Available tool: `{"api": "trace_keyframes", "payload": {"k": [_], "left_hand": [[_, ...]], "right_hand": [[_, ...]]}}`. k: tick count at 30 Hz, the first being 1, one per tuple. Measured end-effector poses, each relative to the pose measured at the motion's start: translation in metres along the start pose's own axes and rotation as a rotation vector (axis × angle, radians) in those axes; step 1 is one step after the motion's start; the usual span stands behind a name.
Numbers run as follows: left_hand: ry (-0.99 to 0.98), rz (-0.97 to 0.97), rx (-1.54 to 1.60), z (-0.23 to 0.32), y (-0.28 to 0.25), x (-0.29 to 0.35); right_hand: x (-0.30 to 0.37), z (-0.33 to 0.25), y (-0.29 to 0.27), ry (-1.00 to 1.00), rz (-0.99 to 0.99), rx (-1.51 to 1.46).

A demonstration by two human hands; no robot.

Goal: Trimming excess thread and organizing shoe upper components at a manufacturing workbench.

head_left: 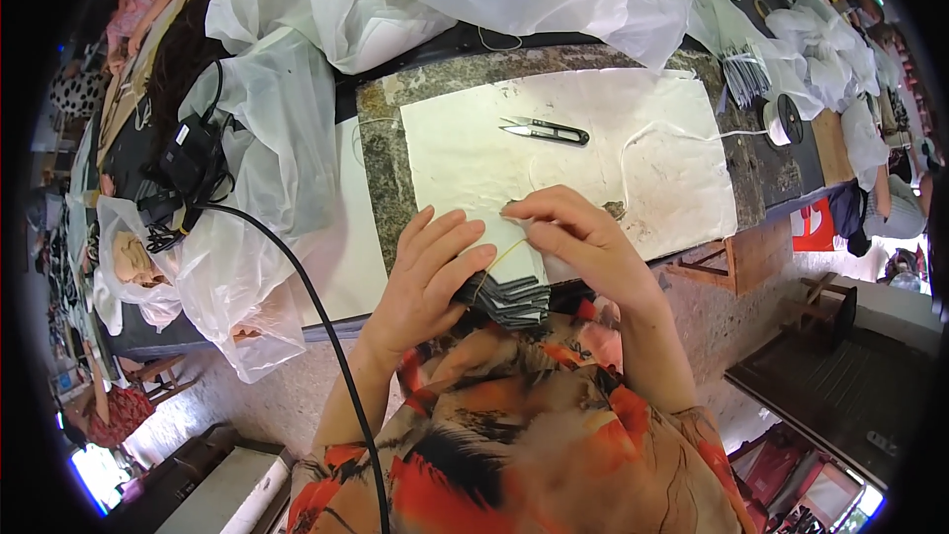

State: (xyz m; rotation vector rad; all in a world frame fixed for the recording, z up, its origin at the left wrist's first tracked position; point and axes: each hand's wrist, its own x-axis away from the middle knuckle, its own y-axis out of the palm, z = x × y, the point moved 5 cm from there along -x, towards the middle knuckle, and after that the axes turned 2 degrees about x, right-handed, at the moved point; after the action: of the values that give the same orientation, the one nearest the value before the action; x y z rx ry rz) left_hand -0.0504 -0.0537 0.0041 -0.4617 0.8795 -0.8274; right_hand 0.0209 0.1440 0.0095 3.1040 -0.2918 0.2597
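Note:
My left hand (pixel 427 277) is at the left side of a stack of thin dark grey and white pieces (pixel 509 303), near the table's front edge. Its forefinger and thumb grip the stack's side, while the other fingers are stretched out. A thin yellow band (pixel 506 255) runs from the stack up to my right hand (pixel 583 237), whose thumb and forefinger pinch it. Farther off, black thread snips (pixel 546 131) lie on a white sheet (pixel 465 168). A white cord (pixel 672 129) crosses the sheet toward a spool (pixel 783 121) at the right.
The sheet covers a speckled stone slab (pixel 386 163) on the dark table. Translucent plastic bags (pixel 287 119) crowd the left and far sides. A black adapter (pixel 188 153) has a cable (pixel 316 307) running across my left forearm. Wooden stools (pixel 736 262) stand right; other people sit around.

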Motion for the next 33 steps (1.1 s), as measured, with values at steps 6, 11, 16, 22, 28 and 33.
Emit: {"api": "trace_keyframes", "payload": {"k": [6, 11, 16, 22, 28, 33], "left_hand": [[-0.146, -0.129, -0.067, 0.01, -0.005, -0.019], [-0.1, -0.229, -0.159, 0.012, 0.001, -0.024], [-0.13, -0.298, -0.159, 0.014, -0.004, -0.031], [-0.171, -0.342, -0.142, 0.016, -0.005, -0.036], [-0.115, -0.29, -0.065, 0.009, -0.002, -0.025], [-0.044, 0.0, 0.026, -0.001, 0.005, 0.001]], "right_hand": [[-0.004, -0.015, -0.003, -0.195, -0.031, 0.32], [-0.005, -0.029, -0.011, -0.21, -0.175, 0.529], [-0.009, -0.053, 0.004, -0.417, -0.197, 0.974], [-0.023, -0.045, 0.0, -0.613, -0.252, 0.992], [-0.03, -0.029, -0.013, -0.332, -0.302, 0.701], [-0.018, -0.003, -0.019, -0.046, -0.243, 0.425]]}}
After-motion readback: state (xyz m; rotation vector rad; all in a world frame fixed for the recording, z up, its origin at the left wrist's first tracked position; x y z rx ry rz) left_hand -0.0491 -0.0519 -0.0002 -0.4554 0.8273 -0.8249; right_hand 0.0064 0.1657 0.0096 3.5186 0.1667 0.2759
